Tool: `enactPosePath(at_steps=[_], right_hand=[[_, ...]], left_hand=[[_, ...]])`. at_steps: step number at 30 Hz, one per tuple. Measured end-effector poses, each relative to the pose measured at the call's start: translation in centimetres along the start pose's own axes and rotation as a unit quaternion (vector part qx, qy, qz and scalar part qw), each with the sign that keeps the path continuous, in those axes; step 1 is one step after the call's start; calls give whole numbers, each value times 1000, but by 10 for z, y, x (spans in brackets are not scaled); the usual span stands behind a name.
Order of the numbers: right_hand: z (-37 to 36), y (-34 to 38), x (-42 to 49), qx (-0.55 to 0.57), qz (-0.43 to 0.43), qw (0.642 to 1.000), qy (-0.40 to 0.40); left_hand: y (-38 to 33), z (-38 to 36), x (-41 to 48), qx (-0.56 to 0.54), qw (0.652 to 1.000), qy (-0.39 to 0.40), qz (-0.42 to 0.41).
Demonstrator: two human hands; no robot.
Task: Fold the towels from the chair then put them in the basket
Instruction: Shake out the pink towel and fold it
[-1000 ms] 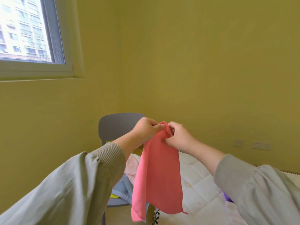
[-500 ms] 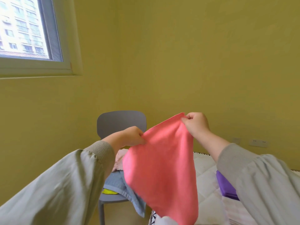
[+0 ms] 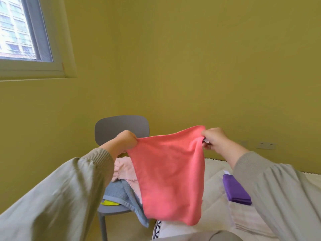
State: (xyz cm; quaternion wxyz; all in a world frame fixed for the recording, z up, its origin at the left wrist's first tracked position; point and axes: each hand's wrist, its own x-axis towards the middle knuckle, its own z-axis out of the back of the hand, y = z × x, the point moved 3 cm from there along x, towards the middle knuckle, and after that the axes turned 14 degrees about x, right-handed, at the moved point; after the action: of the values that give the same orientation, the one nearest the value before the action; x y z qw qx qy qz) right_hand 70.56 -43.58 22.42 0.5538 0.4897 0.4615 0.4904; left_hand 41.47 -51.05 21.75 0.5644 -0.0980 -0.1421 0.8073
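Out in front of the person, over the near edge of the bed (image 3: 213,173), the coral towel (image 3: 166,171) hangs spread between both hands: the left hand (image 3: 126,140) pinches one top corner and the right hand (image 3: 214,140) pinches the other, a little higher. The top edge runs side to side with a slight sag, and the cloth drops straight down from both grips. Neither hand looks nearer to the middle, so a first fold would, I'd judge, mean bringing the two held corners together (or laying it flat on the bed just below). Whether it is longer across or down is hard to say, since the bottom edge bunches and both lower corners are lost. Behind it stands the grey chair (image 3: 121,126) with a pale pink towel (image 3: 124,169), a blue towel (image 3: 119,190) and a scrap of yellow-green cloth (image 3: 109,203), all partly covered by the left sleeve. A purple folded cloth (image 3: 236,190) lies on the bed, cut off by the right sleeve, and no basket is anywhere in sight
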Motion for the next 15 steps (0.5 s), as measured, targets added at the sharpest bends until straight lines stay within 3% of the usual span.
enactPosePath(at_steps=[3,7,15], right_hand=[[6,-8,-5,0,-64,995,75],[8,-16,-11,-60,-93,981,159],[-5,-27,-18,-74,-106,966,225]], left_hand=[[2,1,4,-128,989,-70,25],[1,3,7,-184,972,-144,26],[-15,-6,0,-149,978,-148,-16]])
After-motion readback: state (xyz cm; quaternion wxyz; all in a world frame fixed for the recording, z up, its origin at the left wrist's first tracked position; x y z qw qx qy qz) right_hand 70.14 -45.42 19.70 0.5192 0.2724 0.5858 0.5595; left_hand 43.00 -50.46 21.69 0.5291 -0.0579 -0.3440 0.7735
